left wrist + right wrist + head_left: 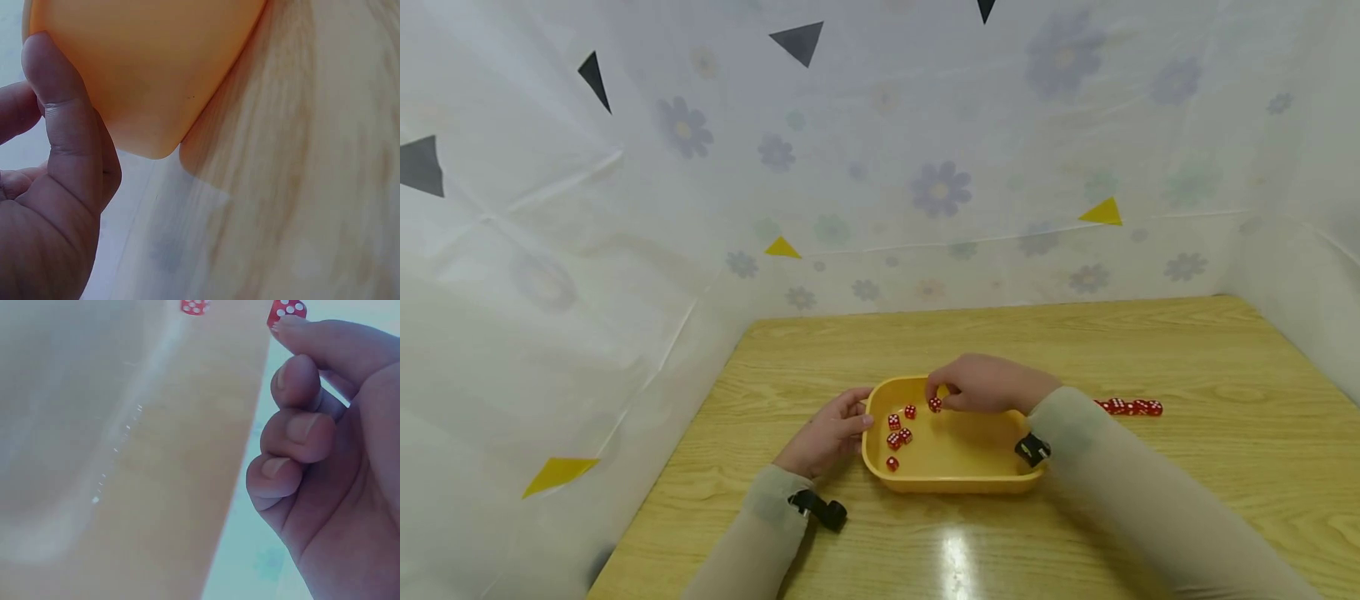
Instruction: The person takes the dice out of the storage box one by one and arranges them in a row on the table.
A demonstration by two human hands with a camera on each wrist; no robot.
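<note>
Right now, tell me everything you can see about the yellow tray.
The yellow tray is a shallow rounded-corner dish, smooth and plastic-looking, sitting flat on the wooden table. Several red dice with white pips lie loose in its left half. The left hand rests fingers against its left wall; the right hand hovers over its far side, pinching one red die.

One yellow tray [951, 483], six red dice in the tray [901, 435], one row of dice on the table [1129, 407]
</note>
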